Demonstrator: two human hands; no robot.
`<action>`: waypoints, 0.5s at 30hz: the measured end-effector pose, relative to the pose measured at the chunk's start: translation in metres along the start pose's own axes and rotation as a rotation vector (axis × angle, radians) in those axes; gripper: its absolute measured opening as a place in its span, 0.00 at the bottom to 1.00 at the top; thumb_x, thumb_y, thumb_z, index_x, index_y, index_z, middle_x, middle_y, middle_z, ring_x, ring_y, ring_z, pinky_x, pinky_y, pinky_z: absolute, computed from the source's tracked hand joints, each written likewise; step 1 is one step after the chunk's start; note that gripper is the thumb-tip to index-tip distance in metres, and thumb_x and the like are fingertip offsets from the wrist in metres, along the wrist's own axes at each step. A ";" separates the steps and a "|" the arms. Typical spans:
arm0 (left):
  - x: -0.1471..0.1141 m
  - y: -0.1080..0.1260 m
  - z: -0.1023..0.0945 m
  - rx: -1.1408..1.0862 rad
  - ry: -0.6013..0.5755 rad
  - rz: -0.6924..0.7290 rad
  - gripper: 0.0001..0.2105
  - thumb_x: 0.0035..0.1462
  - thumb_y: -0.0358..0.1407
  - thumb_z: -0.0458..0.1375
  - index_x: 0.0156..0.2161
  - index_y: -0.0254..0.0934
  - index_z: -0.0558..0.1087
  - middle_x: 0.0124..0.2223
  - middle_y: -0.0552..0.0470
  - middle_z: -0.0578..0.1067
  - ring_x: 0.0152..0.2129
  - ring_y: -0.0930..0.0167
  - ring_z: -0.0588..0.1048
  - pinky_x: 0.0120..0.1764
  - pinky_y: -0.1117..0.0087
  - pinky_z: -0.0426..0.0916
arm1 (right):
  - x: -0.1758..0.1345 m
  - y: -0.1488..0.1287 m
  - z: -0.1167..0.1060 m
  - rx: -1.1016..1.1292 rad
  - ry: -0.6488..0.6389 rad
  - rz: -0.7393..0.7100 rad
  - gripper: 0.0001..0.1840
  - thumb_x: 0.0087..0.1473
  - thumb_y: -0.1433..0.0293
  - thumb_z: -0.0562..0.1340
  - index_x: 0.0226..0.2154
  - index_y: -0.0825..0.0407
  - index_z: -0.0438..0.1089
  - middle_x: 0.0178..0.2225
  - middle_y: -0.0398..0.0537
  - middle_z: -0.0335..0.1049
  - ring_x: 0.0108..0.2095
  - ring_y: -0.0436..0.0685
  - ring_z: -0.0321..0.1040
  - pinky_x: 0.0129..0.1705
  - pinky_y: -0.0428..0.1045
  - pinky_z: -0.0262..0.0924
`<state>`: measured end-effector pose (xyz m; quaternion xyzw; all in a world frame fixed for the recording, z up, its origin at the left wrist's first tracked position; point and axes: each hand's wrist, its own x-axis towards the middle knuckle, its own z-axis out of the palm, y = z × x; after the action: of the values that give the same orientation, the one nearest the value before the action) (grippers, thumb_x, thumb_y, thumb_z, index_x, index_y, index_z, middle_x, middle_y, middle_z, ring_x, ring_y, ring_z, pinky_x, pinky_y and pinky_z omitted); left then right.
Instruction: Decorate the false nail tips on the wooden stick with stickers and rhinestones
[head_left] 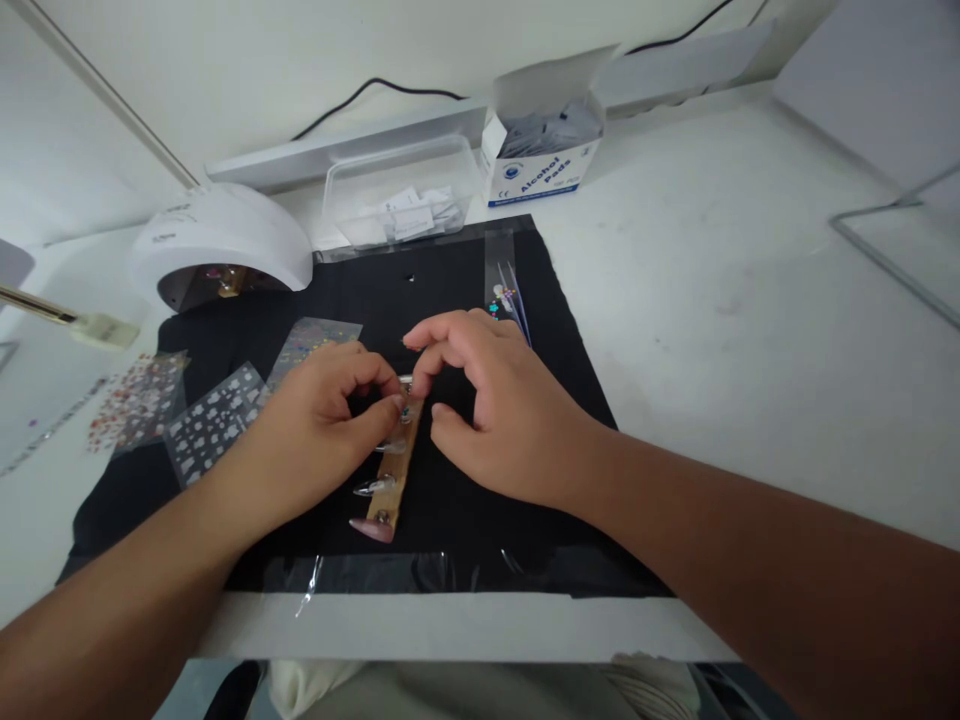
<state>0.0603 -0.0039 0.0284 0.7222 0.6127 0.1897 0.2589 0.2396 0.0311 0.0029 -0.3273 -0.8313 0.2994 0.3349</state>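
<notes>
A narrow wooden strip (395, 470) lies on the black mat, with several false nails fixed along it. The lowest is a pinkish false nail (373, 528); above it sits a clear false nail (375, 486). My left hand (337, 400) is closed near the strip's upper end, thumb and forefinger pinched at a clear nail with a small teal spot. The fingers partly hide that nail. On the other side of the strip, my right hand (495, 400) hovers with curved fingers, its thumb apart from the forefinger and nothing visible between them.
Sticker sheets (214, 420) lie to the left. A white domed lamp (225, 235) stands behind them. Along the back are a clear plastic tray (337, 215) with small packets and an alcohol pads box (540, 180). A clear sleeve (499, 260) with tweezers lies beyond my right hand.
</notes>
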 end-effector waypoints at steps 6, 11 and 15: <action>-0.001 0.001 -0.001 0.089 0.058 0.038 0.08 0.56 0.35 0.54 0.28 0.39 0.72 0.31 0.52 0.71 0.33 0.65 0.69 0.38 0.60 0.61 | -0.001 0.000 -0.001 0.017 0.046 -0.007 0.25 0.42 0.84 0.56 0.44 0.50 0.60 0.33 0.40 0.73 0.43 0.57 0.68 0.52 0.56 0.53; -0.002 0.002 -0.001 0.127 0.086 0.067 0.07 0.56 0.34 0.54 0.28 0.39 0.73 0.30 0.52 0.70 0.33 0.65 0.68 0.37 0.61 0.61 | -0.001 -0.001 -0.001 0.024 0.062 -0.016 0.26 0.42 0.85 0.55 0.44 0.49 0.60 0.32 0.40 0.72 0.42 0.56 0.68 0.51 0.55 0.55; -0.003 0.001 0.000 0.184 0.115 0.076 0.08 0.56 0.35 0.56 0.27 0.39 0.71 0.29 0.51 0.70 0.32 0.64 0.68 0.37 0.60 0.61 | -0.002 0.000 0.000 0.017 0.068 -0.022 0.26 0.41 0.85 0.55 0.44 0.50 0.61 0.33 0.41 0.70 0.41 0.56 0.67 0.49 0.55 0.57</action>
<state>0.0609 -0.0071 0.0290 0.7538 0.6133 0.1835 0.1483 0.2408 0.0295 0.0026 -0.3252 -0.8204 0.2916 0.3689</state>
